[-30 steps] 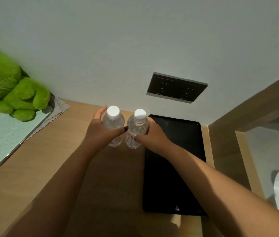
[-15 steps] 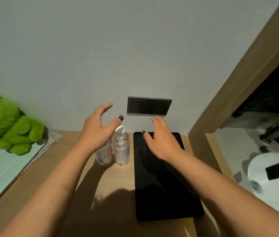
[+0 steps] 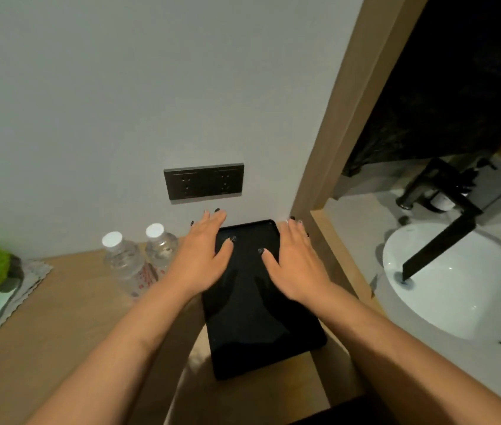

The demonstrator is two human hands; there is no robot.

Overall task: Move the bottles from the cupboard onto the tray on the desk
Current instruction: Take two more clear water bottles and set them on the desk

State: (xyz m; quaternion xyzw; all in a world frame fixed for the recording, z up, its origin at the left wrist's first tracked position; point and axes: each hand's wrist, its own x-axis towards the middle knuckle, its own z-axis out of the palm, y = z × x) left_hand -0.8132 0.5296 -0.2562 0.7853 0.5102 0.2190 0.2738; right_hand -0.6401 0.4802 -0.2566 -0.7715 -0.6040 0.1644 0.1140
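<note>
Bottles (image 3: 139, 259) left of hands, apparently off tray (image 3: 261, 317); both hands open, empty.

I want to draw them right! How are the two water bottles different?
The left bottle stands nearer the camera and shows in full, its red-printed label visible. The right bottle stands closer to the wall, and the left hand hides its lower part. Both are clear, white-capped, upright, and on the desk beside the tray, not on it.

Two clear water bottles (image 3: 126, 262) (image 3: 160, 245), one black tray (image 3: 252, 302), one double wall socket (image 3: 204, 181), one washbasin (image 3: 457, 289), one black faucet (image 3: 439, 216), two hands (image 3: 201, 256) (image 3: 296, 262).
</note>
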